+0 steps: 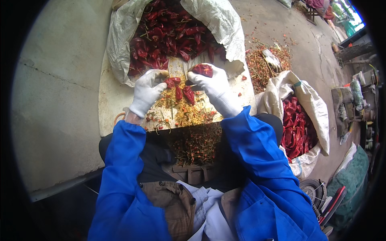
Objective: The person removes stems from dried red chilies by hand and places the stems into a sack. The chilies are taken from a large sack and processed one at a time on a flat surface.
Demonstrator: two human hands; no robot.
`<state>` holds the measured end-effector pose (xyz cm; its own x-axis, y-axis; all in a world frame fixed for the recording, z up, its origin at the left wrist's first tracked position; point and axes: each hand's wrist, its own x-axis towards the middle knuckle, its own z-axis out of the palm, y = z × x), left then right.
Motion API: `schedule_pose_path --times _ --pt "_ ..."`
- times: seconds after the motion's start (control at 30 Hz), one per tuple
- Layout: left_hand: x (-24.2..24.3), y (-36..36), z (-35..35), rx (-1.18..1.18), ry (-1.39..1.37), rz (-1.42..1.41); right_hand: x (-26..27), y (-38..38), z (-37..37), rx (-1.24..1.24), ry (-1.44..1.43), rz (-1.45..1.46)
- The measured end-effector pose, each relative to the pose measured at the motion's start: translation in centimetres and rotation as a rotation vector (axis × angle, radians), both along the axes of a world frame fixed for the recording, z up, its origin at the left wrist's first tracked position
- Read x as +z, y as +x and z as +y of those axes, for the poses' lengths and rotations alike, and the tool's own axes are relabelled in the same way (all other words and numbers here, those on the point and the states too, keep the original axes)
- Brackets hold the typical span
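Observation:
My left hand (148, 90), in a white knit glove, grips a dried red chili pepper (172, 82) between thumb and fingers. Opposite it, my right hand (212, 82), gloved alike, is closed on another dried red pepper (203, 70). Loose pepper pieces (188, 95) lie between the hands on a pale board (113, 99), among yellow seeds (193, 114) and bits of stem. Just beyond the hands, a white woven sack (232, 33) lies with its mouth towards me, and a heap of dark red dried peppers (175, 33) fills it.
To the right stands an open woven sack (319, 120) of red pepper pods (297, 129). Behind it a used glove (272, 60) lies on a pile of stems (256, 69). More stem debris (199, 144) is below the board's near edge. A wheel (313, 191) is at the lower right.

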<state>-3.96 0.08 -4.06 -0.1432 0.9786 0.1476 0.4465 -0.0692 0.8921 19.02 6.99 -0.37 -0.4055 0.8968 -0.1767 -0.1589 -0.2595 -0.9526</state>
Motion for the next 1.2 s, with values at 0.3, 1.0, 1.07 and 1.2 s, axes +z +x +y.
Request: schedule_pose_path --times 0.3,1.0,1.07,1.2 --pt "4.0 4.7 -0.9 -0.173 0.23 -0.103 0.1 0.3 -1.5 0.178 -0.094 0.126" --pt "4.6 5.2 -1.7 0.006 -0.04 -0.494 1.1 0.2 -1.3 0.232 -0.053 -0.017" --pt "4.4 5.0 -1.7 -0.024 -0.062 -0.654 0.9 0.2 -1.1 0.248 -0.053 0.021" --pt "3.7 4.2 -1.4 -0.124 -0.147 -1.049 0.4 0.5 -0.8 0.261 0.017 -0.014"
